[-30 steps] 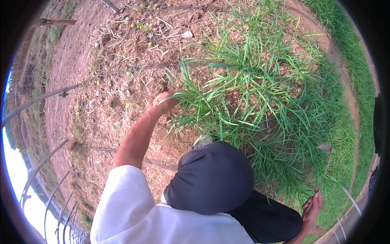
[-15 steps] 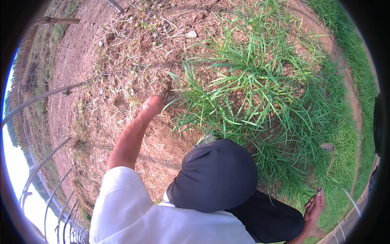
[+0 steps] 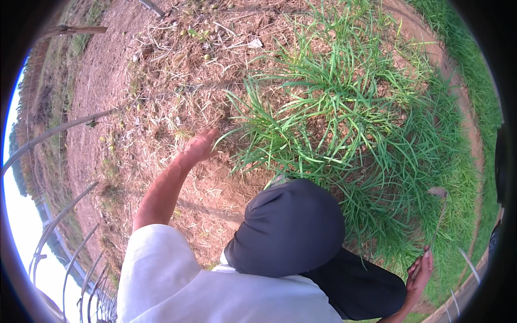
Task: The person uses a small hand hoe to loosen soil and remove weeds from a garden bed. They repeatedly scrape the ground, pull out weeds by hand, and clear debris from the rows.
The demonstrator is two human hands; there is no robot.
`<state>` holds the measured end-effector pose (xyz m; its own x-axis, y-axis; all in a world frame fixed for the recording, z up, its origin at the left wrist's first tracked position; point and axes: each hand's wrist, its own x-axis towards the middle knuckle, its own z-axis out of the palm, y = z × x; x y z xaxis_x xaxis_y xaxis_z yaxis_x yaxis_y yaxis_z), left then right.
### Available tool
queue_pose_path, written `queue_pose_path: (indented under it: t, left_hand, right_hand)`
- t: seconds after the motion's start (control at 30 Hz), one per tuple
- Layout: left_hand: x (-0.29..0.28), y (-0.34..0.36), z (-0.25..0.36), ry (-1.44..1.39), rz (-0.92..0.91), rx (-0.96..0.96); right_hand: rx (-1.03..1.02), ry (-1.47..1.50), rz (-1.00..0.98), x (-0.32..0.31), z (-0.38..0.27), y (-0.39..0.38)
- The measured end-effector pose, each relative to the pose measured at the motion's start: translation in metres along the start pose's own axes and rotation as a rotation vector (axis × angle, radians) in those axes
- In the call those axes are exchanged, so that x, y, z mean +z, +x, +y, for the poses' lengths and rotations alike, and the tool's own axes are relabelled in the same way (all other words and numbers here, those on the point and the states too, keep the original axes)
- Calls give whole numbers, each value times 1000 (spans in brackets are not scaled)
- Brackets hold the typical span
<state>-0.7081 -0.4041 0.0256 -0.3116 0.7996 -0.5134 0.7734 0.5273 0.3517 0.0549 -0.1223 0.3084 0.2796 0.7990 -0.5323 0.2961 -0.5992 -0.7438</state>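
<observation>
My left hand [image 3: 200,145] reaches low over straw-covered soil, beside the left edge of a clump of long, narrow green leaves [image 3: 269,132]. Its fingers are partly stretched toward the leaves, with nothing visible in them. At the lower right, my right hand [image 3: 420,270] is closed in a pinch on a thin dry stalk [image 3: 442,218]. The stalk rises from the fingertips and ends in a small brownish, leaf-like tip [image 3: 437,191]. Both my forearms are bare below a white shirt.
My dark-clothed knee [image 3: 291,231] covers the lower middle. Dry straw [image 3: 177,81] litters the soil. Bent poles [image 3: 59,129] stand along the left. Dense green leaves [image 3: 398,145] fill the right, beyond which runs a bare soil strip [image 3: 467,116].
My left hand has drawn slightly down and left, and its fingers now show more. My right hand still pinches the stalk, shifted slightly right in the view.
</observation>
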Motion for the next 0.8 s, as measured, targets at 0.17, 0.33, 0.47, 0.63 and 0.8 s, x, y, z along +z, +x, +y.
queue_pose_path:
  t: [0.17,0.33,0.47,0.63,0.8]
  left_hand:
    - [21,13,10,68,-130,-118]
    - [45,18,-6,178,66,229]
    - [21,15,23,163,34,292]
    - [16,20,23,244,-211,81]
    - [2,10,46,378,-364,-58]
  right_hand:
    - [12,-20,26,13,-9,-8]
    - [9,-33,-5,9,-6,-3]
    - [16,-11,10,9,-7,-5]
    - [24,-11,-16,7,-3,3]
    - [0,-22,-20,4,1,3]
